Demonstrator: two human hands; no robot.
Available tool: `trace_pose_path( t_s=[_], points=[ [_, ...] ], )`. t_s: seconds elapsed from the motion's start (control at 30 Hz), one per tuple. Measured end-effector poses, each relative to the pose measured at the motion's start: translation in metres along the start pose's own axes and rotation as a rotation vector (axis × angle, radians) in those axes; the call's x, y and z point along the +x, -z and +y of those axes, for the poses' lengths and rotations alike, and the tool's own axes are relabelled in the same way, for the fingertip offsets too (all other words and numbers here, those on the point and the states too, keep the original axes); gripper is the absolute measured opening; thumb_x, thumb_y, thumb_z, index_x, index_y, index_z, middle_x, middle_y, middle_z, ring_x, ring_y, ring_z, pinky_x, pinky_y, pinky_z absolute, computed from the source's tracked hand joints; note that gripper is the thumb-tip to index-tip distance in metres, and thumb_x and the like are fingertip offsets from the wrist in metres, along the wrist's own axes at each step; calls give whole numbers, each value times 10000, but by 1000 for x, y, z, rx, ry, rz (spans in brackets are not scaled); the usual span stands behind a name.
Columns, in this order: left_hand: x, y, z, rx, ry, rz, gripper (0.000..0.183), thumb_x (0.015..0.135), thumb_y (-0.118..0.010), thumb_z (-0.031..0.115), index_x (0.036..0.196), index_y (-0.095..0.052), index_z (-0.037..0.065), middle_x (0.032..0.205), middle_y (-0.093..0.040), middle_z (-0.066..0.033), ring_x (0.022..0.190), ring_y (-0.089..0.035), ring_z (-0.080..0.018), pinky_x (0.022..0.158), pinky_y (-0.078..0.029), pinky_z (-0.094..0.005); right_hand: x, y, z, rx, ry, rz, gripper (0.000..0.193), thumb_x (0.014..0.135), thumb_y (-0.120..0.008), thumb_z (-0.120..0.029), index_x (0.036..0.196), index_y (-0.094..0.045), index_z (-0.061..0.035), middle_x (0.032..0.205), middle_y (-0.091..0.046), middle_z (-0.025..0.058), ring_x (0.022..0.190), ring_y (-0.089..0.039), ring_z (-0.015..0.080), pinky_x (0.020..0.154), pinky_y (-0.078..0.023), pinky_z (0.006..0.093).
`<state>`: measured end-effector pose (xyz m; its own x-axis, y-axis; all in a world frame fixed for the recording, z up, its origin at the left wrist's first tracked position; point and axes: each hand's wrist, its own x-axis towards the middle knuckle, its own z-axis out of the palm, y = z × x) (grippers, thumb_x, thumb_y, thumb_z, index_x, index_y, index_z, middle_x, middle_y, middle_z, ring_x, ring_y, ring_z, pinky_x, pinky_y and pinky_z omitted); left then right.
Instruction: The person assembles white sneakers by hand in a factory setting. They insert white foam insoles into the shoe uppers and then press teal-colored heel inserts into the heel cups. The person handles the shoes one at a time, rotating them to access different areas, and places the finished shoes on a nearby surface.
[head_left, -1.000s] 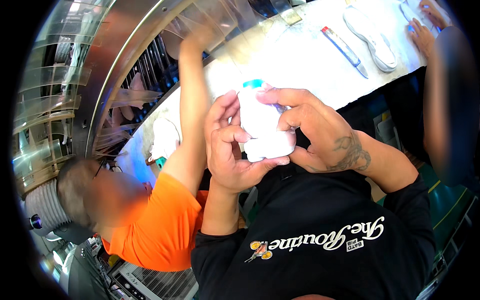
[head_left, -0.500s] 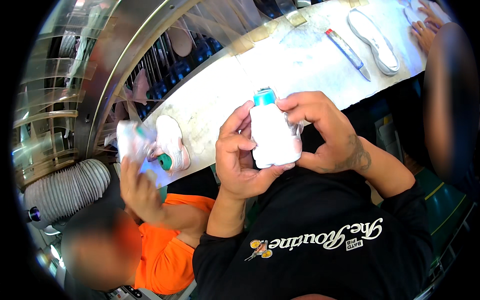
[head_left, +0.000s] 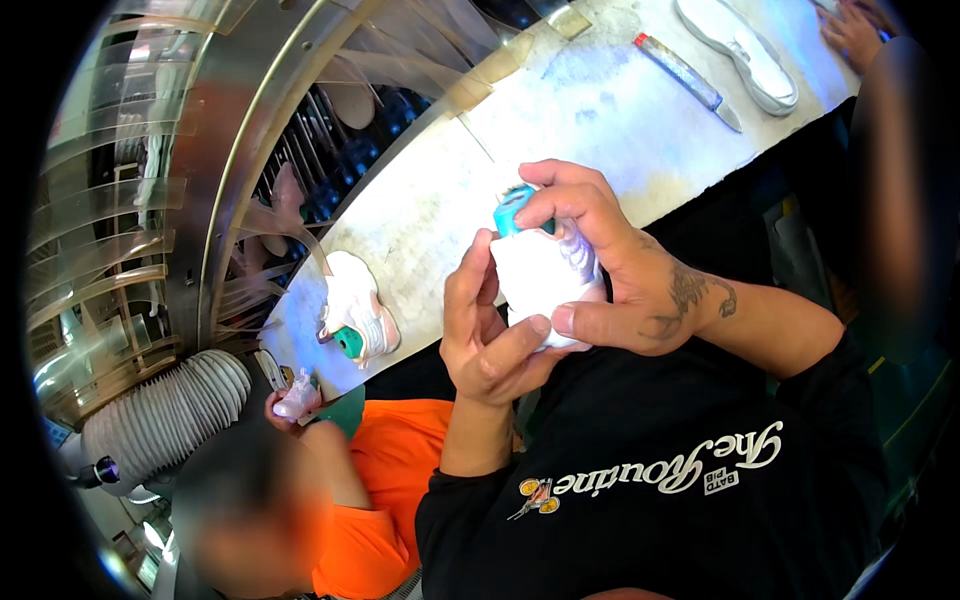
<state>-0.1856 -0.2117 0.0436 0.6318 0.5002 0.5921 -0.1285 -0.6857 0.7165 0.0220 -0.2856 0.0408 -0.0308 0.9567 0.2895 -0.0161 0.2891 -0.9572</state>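
A white shoe (head_left: 532, 275), fitted over a teal shoe last (head_left: 512, 210), is held up in front of my chest, between me and the pale worktable (head_left: 430, 215). My left hand (head_left: 490, 345) grips its left side and lower end, with the thumb across the front. Around the right side wraps my right hand (head_left: 630, 275), its fingers over the teal top and its thumb low, close to the left thumb. Part of the shoe is hidden by my fingers, and its white face is washed out by glare.
Another white shoe (head_left: 360, 305) on a teal last lies at the table's left end. A red-ended knife (head_left: 690, 82) and a white sole (head_left: 748, 60) lie far right. At left, a co-worker in orange (head_left: 385, 470) holds a pinkish shoe (head_left: 298, 395) near a ribbed hose (head_left: 165, 420) and clear-stripped machine.
My right hand has shifted its fingers onto the teal top, and the shoe has tilted left. My view has shifted. The co-worker at left has lowered the hand holding a shoe.
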Motion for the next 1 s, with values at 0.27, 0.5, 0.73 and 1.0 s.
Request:
trace_pose_path(
  t_s=[0.27,0.5,0.73,1.0],
  points=[
    [-2,47,-3,63,73,-11,523,834,-998,215,1135,-589,86,1585,-426,-372,1376,-612,-475,1055,-636,-557,-6,-21,6,-320,277,128,806,818,-923,-141,1544,-588,-32,1592,-469,233,1399,-562,399,1112,-557,477],
    [15,65,37,521,264,-264,889,668,-1050,434,1376,-701,24,1480,-464,-249,1332,-554,-375,1078,-513,-481,-12,-41,1,-515,421,235,433,764,-828,1,1184,-746,67,1138,-689,170,1089,-684,363,1012,-571,463],
    [26,56,39,471,344,-287,856,525,-1094,336,1263,-768,49,1456,-645,-319,1211,-691,-407,951,-591,-439,-6,-30,1,-552,385,75,201,838,-724,-123,980,-642,-6,1015,-619,144,956,-619,317,868,-517,427],
    [30,52,41,503,211,-359,639,684,-972,139,1237,-708,-40,1338,-681,-344,1424,-614,-541,939,-654,-494,-6,-21,19,-259,208,95,547,647,-934,-70,1120,-669,2,1079,-613,146,1030,-628,353,911,-537,447]
  ],
)
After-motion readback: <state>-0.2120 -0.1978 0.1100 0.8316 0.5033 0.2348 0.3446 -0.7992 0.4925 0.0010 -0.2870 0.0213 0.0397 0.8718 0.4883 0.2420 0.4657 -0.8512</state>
